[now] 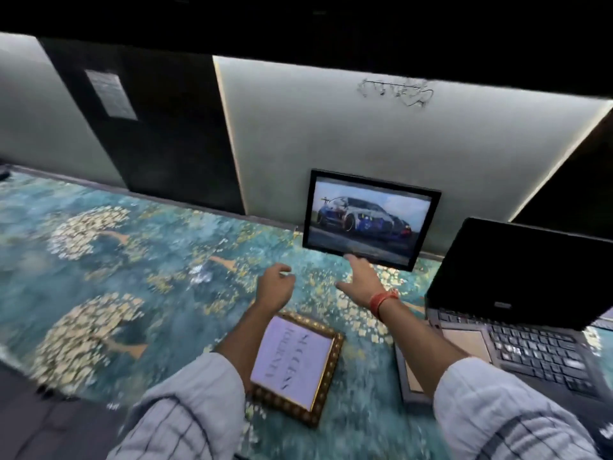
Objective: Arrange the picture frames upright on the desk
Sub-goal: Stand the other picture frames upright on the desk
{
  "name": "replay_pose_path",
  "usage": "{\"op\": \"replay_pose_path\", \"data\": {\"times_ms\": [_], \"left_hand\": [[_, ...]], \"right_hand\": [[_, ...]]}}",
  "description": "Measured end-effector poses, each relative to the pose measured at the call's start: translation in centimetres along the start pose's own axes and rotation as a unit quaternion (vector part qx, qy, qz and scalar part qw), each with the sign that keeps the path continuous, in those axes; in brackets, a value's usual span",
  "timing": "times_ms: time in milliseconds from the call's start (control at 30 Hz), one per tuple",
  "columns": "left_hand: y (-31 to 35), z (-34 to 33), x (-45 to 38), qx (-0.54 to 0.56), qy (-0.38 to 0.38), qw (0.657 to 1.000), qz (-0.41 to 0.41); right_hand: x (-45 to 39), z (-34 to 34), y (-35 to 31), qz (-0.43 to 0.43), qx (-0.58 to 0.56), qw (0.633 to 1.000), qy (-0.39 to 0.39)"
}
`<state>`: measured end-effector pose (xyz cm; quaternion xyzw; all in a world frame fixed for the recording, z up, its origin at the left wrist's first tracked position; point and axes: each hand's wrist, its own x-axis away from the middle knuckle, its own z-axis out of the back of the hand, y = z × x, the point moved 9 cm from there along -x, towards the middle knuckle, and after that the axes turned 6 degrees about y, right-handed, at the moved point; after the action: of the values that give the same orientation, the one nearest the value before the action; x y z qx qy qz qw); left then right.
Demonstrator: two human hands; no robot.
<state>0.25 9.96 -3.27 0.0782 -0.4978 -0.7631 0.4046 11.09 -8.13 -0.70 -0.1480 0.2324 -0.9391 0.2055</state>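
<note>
Table [99, 260]: covered in a teal and gold patterned surface with pale tree shapes; it is spread beneath and around both hands.

Laptop [530, 310]: black, lid raised, screen dark; it is placed to the right of the right hand, keyboard toward the viewer.

Black frame [371, 219]: a picture of a racing car is shown; it is stood upright and leaned against the pale wall panel [365, 134], just beyond the right hand.

Gold frame [295, 366]: ornate border, white card with dark lettering; it is laid flat on the table between the two forearms, nearer than both hands, partly covered by the left forearm.

Dark frame [411, 376]: it is laid flat under the right forearm, against the laptop's left edge; only part of it is seen.

Right hand [360, 277]: opened, fingers spread, nothing gripped; the fingertips are reached up to the lower edge of the black frame, though contact cannot be told. A red-orange band [383, 302] is worn at the wrist.

Left hand [277, 283]: fingers loosely curled, nothing gripped; it is held above the table, left of the right hand.
</note>
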Motion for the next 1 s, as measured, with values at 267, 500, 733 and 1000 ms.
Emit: {"op": "replay_pose_path", "data": {"times_ms": [267,500,733,1000], "left_hand": [[-10.6,5.3,5.7,-0.192,-0.043,0.974,0.112],[-12.4,5.6,5.5,-0.23,-0.075,0.963,0.122],[-13.2,10.3,1.1,-0.212,-0.097,0.967,0.106],[-1.9,14.7,-7.3,0.036,-0.074,0.978,-0.194]], "right_hand": [[10.9,-10.7,3.8,-0.252,0.003,0.964,-0.087],[12.2,-11.9,1.0,-0.388,-0.117,0.914,0.017],[5.9,-5.1,-6.4,-0.231,-0.246,0.916,0.215],[0.2,-0.4,-26.4,0.227,-0.043,0.957,0.176]]}}
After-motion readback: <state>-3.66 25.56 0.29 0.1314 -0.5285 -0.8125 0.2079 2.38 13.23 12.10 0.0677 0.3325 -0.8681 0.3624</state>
